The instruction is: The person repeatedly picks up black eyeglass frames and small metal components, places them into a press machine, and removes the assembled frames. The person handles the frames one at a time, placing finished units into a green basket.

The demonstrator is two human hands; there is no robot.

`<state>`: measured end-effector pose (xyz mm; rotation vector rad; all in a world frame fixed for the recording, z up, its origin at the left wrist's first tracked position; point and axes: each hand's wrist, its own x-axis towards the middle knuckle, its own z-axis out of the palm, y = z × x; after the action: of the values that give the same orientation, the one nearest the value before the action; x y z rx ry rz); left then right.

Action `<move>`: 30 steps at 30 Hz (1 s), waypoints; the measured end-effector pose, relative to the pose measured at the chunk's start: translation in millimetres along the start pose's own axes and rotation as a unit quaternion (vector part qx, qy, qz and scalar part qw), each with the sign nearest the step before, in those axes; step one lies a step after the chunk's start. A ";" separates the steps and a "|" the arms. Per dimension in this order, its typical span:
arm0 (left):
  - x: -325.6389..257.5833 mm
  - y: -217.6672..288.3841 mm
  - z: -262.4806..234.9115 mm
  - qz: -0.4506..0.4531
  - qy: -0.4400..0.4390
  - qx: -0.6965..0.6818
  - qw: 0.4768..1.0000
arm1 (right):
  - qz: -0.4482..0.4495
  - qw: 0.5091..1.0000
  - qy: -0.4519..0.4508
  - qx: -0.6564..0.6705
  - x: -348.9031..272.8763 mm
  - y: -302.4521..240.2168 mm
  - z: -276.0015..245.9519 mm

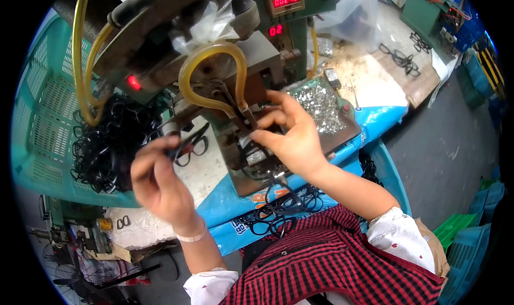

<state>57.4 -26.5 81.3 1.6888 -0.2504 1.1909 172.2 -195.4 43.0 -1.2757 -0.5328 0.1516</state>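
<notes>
My left hand [163, 184], slightly blurred, is raised left of the machine with its fingertips closed on a black eyeglass frame [193, 149]. At the middle of the green machine [243, 184], my right hand [294, 136] has its thumb and fingers curled in close to the metal tooling under the yellow tube [242, 83]. What its fingertips hold, if anything, is too small to make out. Right of that hand lies a tray of small shiny metal pieces [324, 109]. Several black eyeglass frames [286, 203] are heaped on blue plastic sheeting at the front edge, below the machine.
A green basket [45, 128] at the left holds a pile of black frame parts [115, 144]. More eyeglass frames [401, 59] lie on the bench at far right. Red digits glow on a counter [284, 0] above. Several crates [471, 251] stand on the floor at right.
</notes>
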 end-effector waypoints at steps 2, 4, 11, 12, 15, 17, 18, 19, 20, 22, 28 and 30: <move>3.5 -1.7 -2.9 -0.046 0.041 -0.050 0.997 | -0.014 1.000 0.001 -0.013 -4.9 2.1 -1.7; -2.4 -2.5 -0.6 0.006 0.035 -0.026 0.999 | -0.009 0.999 -0.035 0.016 -15.3 -9.6 -6.7; -43.4 7.4 25.7 0.089 -0.200 0.152 0.964 | -0.115 0.771 0.070 -0.623 -4.0 55.8 -116.5; -45.8 -2.5 28.7 0.136 -0.223 0.155 0.953 | -0.130 0.776 0.064 -0.614 -2.7 69.0 -125.8; -42.4 -4.0 31.4 0.153 -0.291 0.210 0.921 | -0.191 0.809 0.084 -0.549 9.6 69.9 -130.0; -46.1 -5.9 29.1 0.138 -0.285 0.204 0.927 | -0.174 0.830 0.098 -0.521 11.5 69.7 -127.5; -47.7 -5.8 27.5 0.130 -0.280 0.201 0.929 | -0.135 0.837 0.097 -0.522 10.7 72.3 -127.3; -45.7 -5.7 28.3 0.123 -0.287 0.195 0.930 | -0.098 0.839 0.099 -0.526 12.2 72.7 -129.2; -43.0 -5.3 28.3 0.116 -0.293 0.188 0.930 | -0.139 0.840 0.117 -0.512 11.5 74.5 -124.7; -37.2 -6.1 27.7 0.102 -0.309 0.173 0.929 | -0.147 0.833 0.108 -0.523 21.4 75.1 -115.7; -48.6 -1.0 29.5 0.096 -0.308 0.201 0.925 | -0.161 0.767 0.062 -0.618 65.2 105.0 -74.5; -55.5 7.3 23.8 0.090 -0.320 0.223 0.916 | -0.150 0.748 0.062 -0.643 58.7 103.5 -76.3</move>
<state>39.4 -68.8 41.5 2.4838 -0.5780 0.8181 277.0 -207.5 -51.1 -2.4889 -0.7439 -0.7099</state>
